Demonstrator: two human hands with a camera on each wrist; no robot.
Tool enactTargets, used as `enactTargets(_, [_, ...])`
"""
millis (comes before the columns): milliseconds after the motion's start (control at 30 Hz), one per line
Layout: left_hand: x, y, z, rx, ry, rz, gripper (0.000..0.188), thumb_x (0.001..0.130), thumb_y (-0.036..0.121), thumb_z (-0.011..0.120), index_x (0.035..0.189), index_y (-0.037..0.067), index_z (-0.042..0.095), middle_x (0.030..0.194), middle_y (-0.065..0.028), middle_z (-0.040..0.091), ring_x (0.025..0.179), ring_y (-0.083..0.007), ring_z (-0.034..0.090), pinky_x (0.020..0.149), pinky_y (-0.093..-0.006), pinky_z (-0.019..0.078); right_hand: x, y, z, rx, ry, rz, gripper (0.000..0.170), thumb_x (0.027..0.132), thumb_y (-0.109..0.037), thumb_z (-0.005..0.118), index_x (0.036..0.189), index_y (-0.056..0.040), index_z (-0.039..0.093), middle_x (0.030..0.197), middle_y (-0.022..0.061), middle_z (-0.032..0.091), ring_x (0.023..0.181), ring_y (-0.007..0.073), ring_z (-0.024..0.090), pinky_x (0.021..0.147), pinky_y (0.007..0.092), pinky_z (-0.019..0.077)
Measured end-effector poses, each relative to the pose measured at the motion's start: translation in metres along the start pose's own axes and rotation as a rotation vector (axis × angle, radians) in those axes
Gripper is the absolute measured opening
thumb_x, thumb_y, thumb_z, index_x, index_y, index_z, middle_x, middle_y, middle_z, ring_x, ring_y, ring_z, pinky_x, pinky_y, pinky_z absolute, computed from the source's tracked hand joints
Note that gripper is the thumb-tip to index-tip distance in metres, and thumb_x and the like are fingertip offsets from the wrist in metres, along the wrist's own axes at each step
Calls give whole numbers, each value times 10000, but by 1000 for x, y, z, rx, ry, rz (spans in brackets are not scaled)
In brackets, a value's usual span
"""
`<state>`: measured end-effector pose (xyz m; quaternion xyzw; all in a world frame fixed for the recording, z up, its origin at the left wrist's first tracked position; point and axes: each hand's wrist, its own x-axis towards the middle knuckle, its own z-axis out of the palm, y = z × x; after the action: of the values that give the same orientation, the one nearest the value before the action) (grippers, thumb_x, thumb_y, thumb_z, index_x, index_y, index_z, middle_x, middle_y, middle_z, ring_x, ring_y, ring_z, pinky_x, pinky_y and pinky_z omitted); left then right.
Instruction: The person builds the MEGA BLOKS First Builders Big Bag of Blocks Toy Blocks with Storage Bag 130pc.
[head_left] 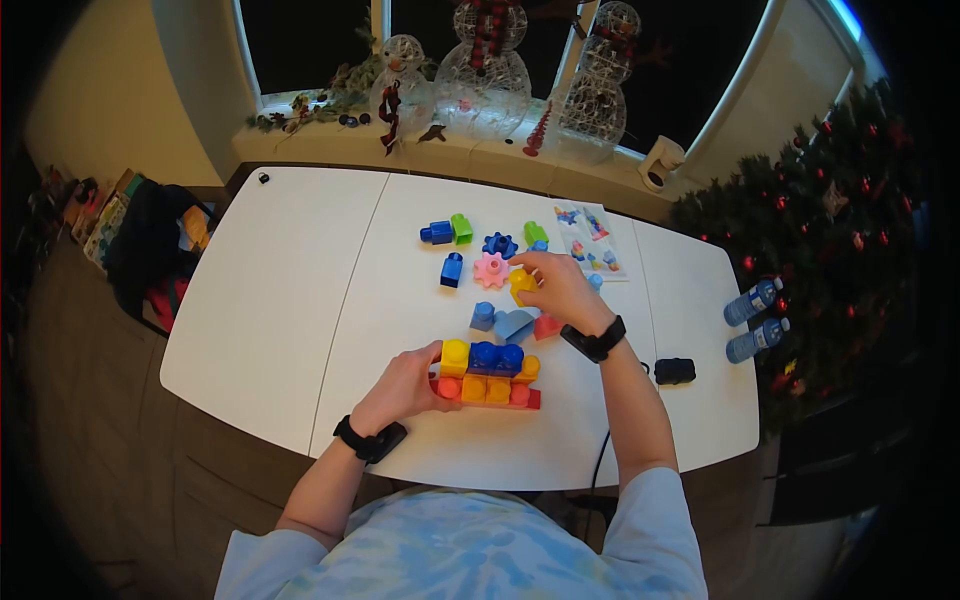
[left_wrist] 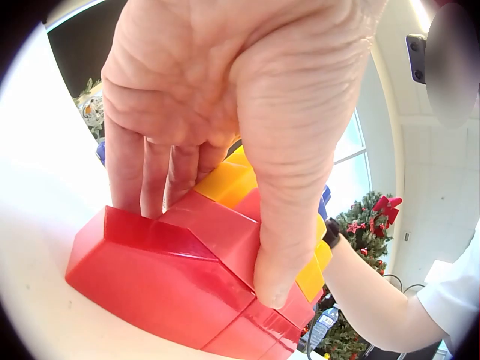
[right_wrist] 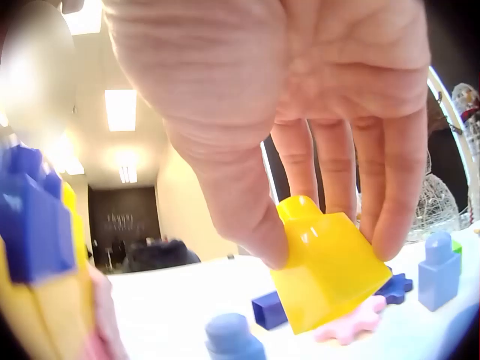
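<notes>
In the head view my left hand [head_left: 402, 384] grips the left end of a structure of stacked toy blocks [head_left: 485, 389]. In the left wrist view its thumb lies along one side of the red block [left_wrist: 161, 277] and the fingers along the other. Blue and yellow blocks form the structure's upper row. My right hand [head_left: 566, 290] pinches a yellow block [right_wrist: 330, 270] with one stud between thumb and fingers. Below and beyond that block lie a pink gear [head_left: 491, 270] and a dark blue gear [head_left: 499, 244].
Around the gears lie blue blocks [head_left: 452, 270], green blocks [head_left: 461, 229] and a light blue curved block [head_left: 515, 325]. A picture sheet [head_left: 592, 243] lies at the back right. A black case [head_left: 675, 371] and water bottles [head_left: 757, 341] are to the right.
</notes>
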<state>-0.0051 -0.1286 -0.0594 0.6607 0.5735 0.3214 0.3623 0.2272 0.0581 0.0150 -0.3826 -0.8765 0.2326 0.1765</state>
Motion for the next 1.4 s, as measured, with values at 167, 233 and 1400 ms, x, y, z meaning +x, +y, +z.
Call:
enactTargets(167, [1, 3, 0, 31, 0, -15, 677, 633, 205, 968, 1198, 36, 636, 1090, -195, 752, 1014, -400, 720, 901, -436, 584, -74, -42, -37, 302, -23, -25, 413, 807, -15, 809, 1212, -40, 734, 1132, 101, 741, 1004, 199, 733, 901, 316, 619])
enactTargets(233, [1, 5, -1, 6, -4, -16, 675, 634, 204, 967, 1198, 35, 636, 1089, -195, 752, 1009, -399, 722, 898, -435, 587, -95, -48, -33, 338, 7, -76, 423, 799, 9, 823, 1208, -47, 731, 1126, 83, 736, 1022, 193, 733, 927, 314, 623])
enactTargets(1400, [-34, -23, -55, -78, 53, -146, 629, 638, 69, 946, 1193, 27, 652, 1055, -125, 760, 957, -265, 741, 894, -364, 602, -32, -11, 67, -433, -158, -341, 617, 874, -101, 798, 1449, -203, 602, 1580, 113, 475, 1502, 342, 394, 1201, 519, 388])
